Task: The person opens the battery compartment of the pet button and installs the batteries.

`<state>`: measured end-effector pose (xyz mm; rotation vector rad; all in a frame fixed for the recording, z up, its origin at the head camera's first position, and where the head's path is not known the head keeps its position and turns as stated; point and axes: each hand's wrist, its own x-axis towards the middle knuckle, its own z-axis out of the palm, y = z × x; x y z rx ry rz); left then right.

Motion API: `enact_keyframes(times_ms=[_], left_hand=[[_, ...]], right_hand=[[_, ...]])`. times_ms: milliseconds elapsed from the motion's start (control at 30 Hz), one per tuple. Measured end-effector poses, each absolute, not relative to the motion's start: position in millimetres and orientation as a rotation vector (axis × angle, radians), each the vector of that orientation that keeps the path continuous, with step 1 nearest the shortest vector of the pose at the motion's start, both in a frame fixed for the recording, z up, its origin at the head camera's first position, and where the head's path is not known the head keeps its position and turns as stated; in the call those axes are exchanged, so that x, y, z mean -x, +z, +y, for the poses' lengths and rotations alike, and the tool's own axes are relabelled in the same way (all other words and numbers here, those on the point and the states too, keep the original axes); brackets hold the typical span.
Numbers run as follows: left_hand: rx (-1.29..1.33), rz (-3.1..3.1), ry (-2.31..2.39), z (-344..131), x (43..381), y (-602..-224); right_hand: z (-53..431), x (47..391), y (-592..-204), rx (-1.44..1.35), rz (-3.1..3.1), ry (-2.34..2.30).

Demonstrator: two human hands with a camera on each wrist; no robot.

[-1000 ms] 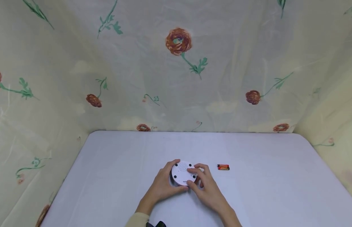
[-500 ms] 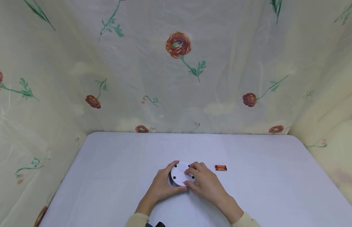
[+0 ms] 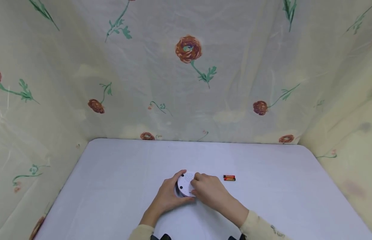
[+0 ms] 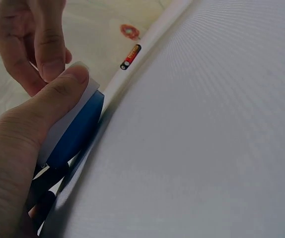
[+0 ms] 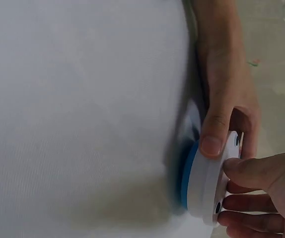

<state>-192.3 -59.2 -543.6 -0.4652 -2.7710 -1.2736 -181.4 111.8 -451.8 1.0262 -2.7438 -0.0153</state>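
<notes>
A round white device (image 3: 186, 178) lies face down on the table, its underside up with a patch of small holes and dark round feet. Its lower body is blue (image 4: 78, 134) in the left wrist view. My left hand (image 3: 169, 193) grips it around the left side, thumb at the near edge. Over its right part is my right hand (image 3: 211, 191), with curled fingers; thumb (image 5: 247, 171) and fingertips touch the white face in the right wrist view. In the head view this hand hides the device's right side. Two red and black batteries (image 3: 229, 178) lie to the right.
A white cloth covers the table (image 3: 128, 160). Flower-printed curtains (image 3: 228, 66) hang behind it and at both sides. Dark wrist straps (image 3: 165, 237) show at the bottom edge of the head view.
My right hand has shifted left over the device and its fingers have curled more, covering the right feet. The left hand keeps its grip. The head view has shifted slightly.
</notes>
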Motion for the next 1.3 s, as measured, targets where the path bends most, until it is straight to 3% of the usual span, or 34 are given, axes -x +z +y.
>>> enact_keyframes(times_ms=[400,1300], left_hand=[[0.480,-2.729,-1.250,-58.6,192.2,-543.7],[0.484,-2.782,-1.241,-58.5,190.5,-543.4]], right_hand=[[105.6,184.4,-448.1,-1.202,-2.544,-0.310],[107.1,185.3,-449.4,-1.333,-2.507,-0.408]])
